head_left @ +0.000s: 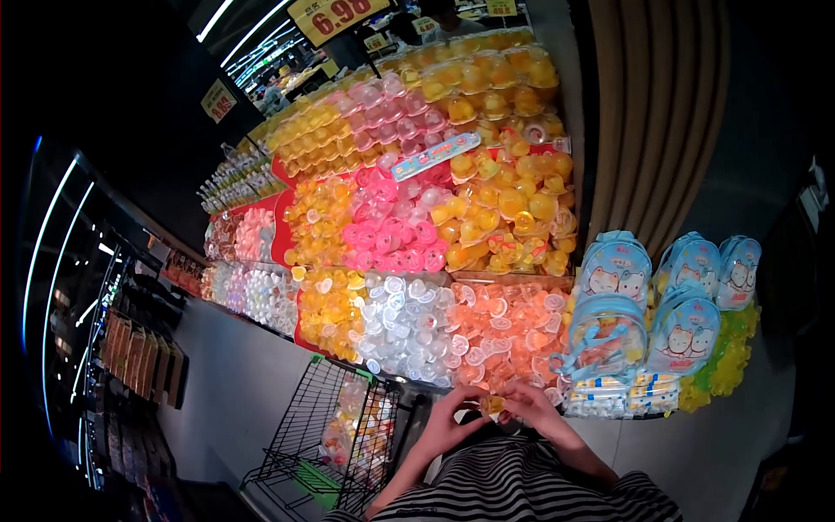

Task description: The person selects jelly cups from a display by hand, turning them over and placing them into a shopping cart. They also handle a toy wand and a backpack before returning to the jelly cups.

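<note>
Beside orange cups (500, 326), left hand (456, 419) and right hand (535, 409) pinch a yellow cup (492, 405), apparently mid-handling; next move likely needs steady grip.

I'm watching through one head-worn camera, facing forward and down, its wide view bowed at the edges. Closest, toward five o'clock, are the wearer's striped shirt (522, 478), left hand (454, 420) and right hand (537, 409); the jelly-cup display (282, 235) stands beyond, ceiling lights (261, 45) farther, at eleven.
</note>
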Motion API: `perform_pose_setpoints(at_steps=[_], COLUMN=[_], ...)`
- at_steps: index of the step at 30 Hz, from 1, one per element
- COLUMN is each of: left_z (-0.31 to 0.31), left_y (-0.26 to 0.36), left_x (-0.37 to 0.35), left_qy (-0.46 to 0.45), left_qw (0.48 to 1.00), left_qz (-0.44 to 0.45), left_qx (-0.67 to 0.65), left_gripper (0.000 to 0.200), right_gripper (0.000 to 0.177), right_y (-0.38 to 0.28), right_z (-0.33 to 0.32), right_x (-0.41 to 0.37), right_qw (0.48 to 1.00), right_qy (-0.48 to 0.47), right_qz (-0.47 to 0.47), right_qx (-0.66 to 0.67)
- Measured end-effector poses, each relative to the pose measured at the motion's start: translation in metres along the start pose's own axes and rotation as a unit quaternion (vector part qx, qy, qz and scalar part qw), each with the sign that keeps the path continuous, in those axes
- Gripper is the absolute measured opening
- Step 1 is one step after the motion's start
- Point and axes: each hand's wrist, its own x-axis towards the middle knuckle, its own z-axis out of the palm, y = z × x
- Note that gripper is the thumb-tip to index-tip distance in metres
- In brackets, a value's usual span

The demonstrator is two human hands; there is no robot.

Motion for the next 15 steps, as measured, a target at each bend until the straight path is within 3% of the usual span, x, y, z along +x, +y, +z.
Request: perform_pose_setpoints(at_steps=[3, 10, 15], left_z=[0.002, 0.011, 0.009], left_y=[0.004, 0.0, 0.001], left_x=[0.001, 0.001, 0.001], left_qy=[-0.017, -0.013, -0.012], left_qw=[0.998, 0.997, 0.998], left_qz=[0.034, -0.067, -0.042], left_qx=[0.048, 0.025, 0.04], left_gripper=[0.048, 0.048, 0.045], right_gripper=[0.023, 0.023, 0.024], right_y=[0.012, 0.016, 0.005], right_z=[-0.013, -0.022, -0.007], right_x=[0.001, -0.005, -0.009], right_qw=[0.999, 0.996, 0.997], right_qy=[-0.014, -0.006, 0.013], right_qz=[0.003, -0.064, -0.07], right_qx=[-0.045, -0.067, -0.042])
